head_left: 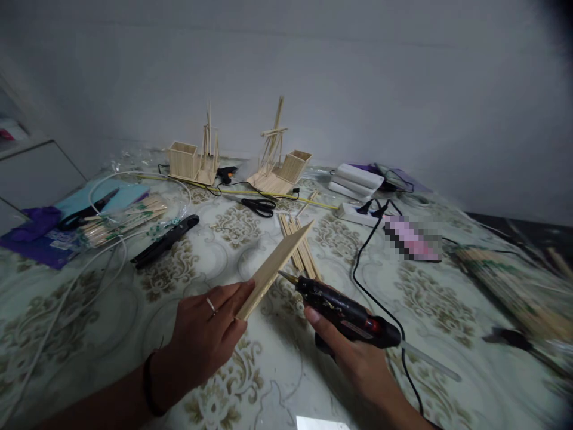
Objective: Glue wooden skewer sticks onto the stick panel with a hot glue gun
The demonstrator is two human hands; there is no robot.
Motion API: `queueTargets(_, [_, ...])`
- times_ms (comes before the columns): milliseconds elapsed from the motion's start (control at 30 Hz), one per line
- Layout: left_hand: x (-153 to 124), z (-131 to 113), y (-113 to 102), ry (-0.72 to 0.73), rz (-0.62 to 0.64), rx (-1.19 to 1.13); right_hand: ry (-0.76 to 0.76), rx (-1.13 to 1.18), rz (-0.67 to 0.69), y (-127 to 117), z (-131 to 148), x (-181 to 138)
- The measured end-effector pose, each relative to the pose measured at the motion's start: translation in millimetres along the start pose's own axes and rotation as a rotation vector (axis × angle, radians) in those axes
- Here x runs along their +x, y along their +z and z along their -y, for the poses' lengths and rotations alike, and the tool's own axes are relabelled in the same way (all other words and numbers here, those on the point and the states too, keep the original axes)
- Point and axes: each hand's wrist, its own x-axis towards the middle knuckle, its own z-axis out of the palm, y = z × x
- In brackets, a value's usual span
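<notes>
Glue gun (347, 313), black with a metal nozzle, sits in my right hand (353, 352), whose fingers are wrapped closed around its grip. Its nozzle points up and to the left, with the tip just beside the edge of a flat panel of wooden sticks (275, 269); I cannot tell whether they touch. My left hand (203, 337) pinches the lower end of that panel between thumb and fingers, holding it tilted so it rises away from me to the right. A ring shows on one finger and a dark band on the wrist.

Both hands hover above the counter (233, 239), which is covered in a pale cloth with a golden floral pattern. A clear glue stick pokes out of the back of the gun, and its black cable (362, 257) runs away toward a white power strip (358, 213).

Just behind the panel lies a bundle of loose wooden sticks (298, 245). Farther back are black scissors (259, 206), and beyond them two small stick-built models (277, 167), each with a box and a tall frame. To the left lie a second black glue gun (165, 240), a packet of sticks (125, 218) and white cord. To the right is a large heap of sticks (510, 292), blurred.
</notes>
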Motion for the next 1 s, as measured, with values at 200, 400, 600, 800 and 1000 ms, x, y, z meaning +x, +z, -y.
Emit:
queueTargets(200, [-1.5, 0.5, -0.1, -0.006, 0.010, 0.006, 0.040, 0.002, -0.074, 2.1, -8.3, -1.7])
queueTargets(400, [-3.7, 1.1, 0.4, -0.009, 0.001, 0.002, 0.049, 0.011, -0.119, 1.4, -13.1, -2.0])
queueTargets(600, [-3.7, 2.0, 0.0, -0.009, 0.017, -0.019, 0.087, 0.029, -0.165, 1.8, -15.6, -2.1])
queueTargets(800, [-3.4, 2.5, 0.8, 0.012, -0.002, -0.009, 0.164, 0.078, -0.104, 0.0, -15.9, 0.5])
queueTargets(1000, [-5.0, 2.4, 3.1, -0.009, -0.001, -0.042, 0.154, 0.059, -0.171, -2.3, -9.9, 3.1])
